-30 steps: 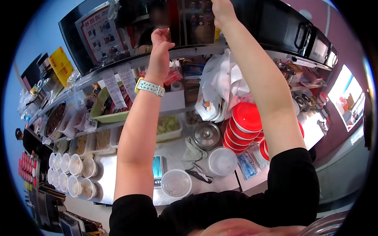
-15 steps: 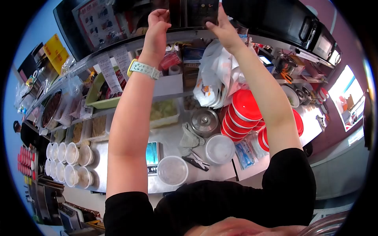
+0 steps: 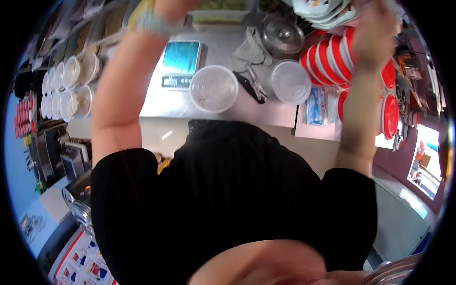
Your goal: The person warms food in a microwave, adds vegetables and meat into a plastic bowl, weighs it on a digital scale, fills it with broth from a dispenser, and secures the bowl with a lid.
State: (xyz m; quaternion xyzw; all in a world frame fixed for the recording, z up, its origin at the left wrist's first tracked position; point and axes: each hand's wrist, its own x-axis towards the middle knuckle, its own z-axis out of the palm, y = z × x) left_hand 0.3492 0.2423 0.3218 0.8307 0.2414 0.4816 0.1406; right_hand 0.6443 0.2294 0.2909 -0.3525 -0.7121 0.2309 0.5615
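At the top edge, my left hand (image 3: 176, 6) is mostly cut off above the wristwatch, its fingers out of frame. My right hand (image 3: 377, 33) is smeared by motion beside the stacked red-rimmed bowls (image 3: 327, 59) and the white bags (image 3: 327, 12); its fingers cannot be made out. On the metal counter (image 3: 164, 104) lie a digital scale (image 3: 182, 61), a round clear tub (image 3: 213, 89) and a second clear tub (image 3: 291, 81). Between the tubs are black-handled scissors (image 3: 251, 85). A grey cloth (image 3: 251, 50) rests by a lidded steel pot (image 3: 283, 35).
Rows of filled clear cups (image 3: 71, 90) stand at the left end of the counter. Food trays (image 3: 221, 12) line the back. A blue packet (image 3: 316, 107) lies at the right, near upright red lids (image 3: 390, 116). Pot lids (image 3: 80, 213) show at lower left.
The view has tilted down, so the counter appears higher in frame. Both hands have come away from the black appliance fronts, my right hand toward the bags and red bowls.
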